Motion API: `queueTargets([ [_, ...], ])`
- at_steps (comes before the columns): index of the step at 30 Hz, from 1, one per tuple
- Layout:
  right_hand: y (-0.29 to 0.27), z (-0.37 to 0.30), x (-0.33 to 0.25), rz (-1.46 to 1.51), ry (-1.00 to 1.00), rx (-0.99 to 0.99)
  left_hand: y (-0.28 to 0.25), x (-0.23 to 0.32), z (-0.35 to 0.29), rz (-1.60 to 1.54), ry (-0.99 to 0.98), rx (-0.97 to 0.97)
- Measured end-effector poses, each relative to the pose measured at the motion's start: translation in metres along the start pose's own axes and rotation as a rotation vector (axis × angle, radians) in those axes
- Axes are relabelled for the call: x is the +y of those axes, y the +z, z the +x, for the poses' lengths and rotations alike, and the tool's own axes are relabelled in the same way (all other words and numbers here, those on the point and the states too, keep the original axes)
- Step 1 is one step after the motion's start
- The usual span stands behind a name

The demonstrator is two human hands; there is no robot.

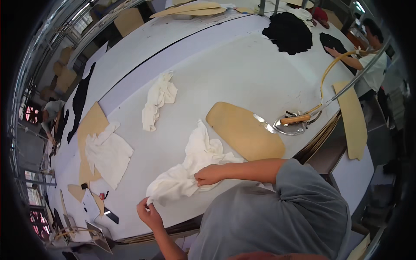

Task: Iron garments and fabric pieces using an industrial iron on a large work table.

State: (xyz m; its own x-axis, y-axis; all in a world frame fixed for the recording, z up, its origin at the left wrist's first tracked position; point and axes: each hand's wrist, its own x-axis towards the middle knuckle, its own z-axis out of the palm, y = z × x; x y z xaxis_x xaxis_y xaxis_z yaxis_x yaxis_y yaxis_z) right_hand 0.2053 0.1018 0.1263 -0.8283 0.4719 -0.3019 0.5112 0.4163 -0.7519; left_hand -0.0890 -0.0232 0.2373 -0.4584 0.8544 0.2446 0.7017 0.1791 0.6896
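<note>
A crumpled white knit garment lies on the table just in front of me. My left hand pinches its near left corner at the table's edge, thumb against fingers. Resting on the middle of the same garment, my right hand is closed, with a fold of the cloth gripped in its fingers. A tan, rounded pressing board lies flat to the right of the garment. Its near edge is partly hidden by my right forearm.
A steam iron with a wooden handle and hose stands right of the board. White garments lie farther off and left. A black cloth pile is at the far right. Co-workers stand at both sides. A phone lies near left.
</note>
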Motion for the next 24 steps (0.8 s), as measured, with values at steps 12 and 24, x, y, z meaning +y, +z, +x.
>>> queueTargets([
  [12,0.022,-0.133,0.106,-0.547,0.394,0.578,0.079,0.037,0.050,0.143,0.028,-0.436],
  [24,0.150,-0.352,0.190,-0.218,1.131,1.119,0.148,-0.092,-0.042,0.254,0.259,-0.270],
])
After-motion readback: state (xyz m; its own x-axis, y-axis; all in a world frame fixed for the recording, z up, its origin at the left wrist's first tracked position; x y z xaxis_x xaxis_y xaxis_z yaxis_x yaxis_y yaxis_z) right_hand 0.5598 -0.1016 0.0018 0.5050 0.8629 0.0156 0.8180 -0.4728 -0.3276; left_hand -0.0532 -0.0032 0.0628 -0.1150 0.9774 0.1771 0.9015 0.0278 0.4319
